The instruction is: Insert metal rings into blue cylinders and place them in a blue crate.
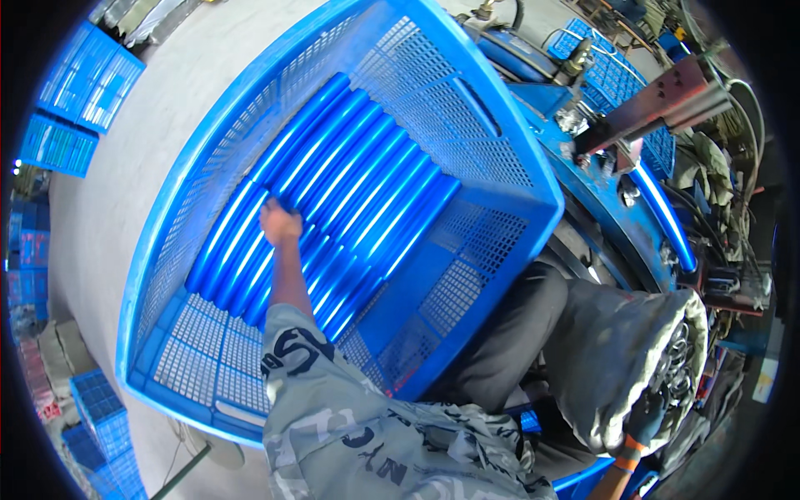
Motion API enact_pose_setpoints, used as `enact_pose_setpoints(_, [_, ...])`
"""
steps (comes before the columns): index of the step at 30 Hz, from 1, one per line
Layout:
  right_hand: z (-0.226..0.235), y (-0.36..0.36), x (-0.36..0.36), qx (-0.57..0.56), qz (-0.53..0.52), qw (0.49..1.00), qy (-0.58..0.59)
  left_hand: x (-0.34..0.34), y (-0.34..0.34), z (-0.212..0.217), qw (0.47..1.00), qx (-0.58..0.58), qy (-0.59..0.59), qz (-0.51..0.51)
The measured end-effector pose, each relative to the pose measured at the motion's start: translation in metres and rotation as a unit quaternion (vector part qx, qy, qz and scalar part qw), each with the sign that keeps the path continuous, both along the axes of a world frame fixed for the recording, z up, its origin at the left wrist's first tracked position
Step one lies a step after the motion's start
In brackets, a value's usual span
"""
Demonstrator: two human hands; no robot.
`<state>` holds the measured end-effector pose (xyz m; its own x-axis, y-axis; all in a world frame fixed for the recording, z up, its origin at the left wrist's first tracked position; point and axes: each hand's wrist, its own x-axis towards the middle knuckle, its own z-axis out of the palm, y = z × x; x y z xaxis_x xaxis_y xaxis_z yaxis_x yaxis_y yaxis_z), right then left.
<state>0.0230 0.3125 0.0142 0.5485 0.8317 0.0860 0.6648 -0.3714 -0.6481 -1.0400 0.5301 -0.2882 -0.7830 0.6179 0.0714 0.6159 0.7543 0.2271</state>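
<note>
A large blue perforated plastic crate (pixel 508 125) holds several glossy blue tubes (pixel 367 183) lying side by side in layers. My left hand (pixel 279 223) reaches into the crate, bare and closed around the end of one blue tube on the left of the pile. My right hand (pixel 643 419), in a dark glove with an orange cuff, is at the lower right, at the mouth of a grey sack (pixel 608 350). The sack holds shiny metal rings (pixel 682 367). Whether the gloved fingers hold anything is hidden.
A blue machine with a rusty metal bracket (pixel 658 104) stands right of the crate, and another blue tube (pixel 664 215) lies on it. Empty blue crates are stacked at upper left (pixel 87 79) and lower left (pixel 100 417) on the grey concrete floor (pixel 108 208).
</note>
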Motion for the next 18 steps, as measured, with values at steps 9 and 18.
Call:
enact_pose_setpoints(9, [-0.038,-0.008,0.051,0.071,-0.012,0.987,0.147,-0.109,-0.072,0.046,0.974,-0.222,-0.030,-0.004])
enact_pose_setpoints(18, [-0.036,-0.004,0.027,0.002,0.055,0.992,-0.109,-0.039,-0.112,0.011,0.913,-0.299,-0.256,-0.108])
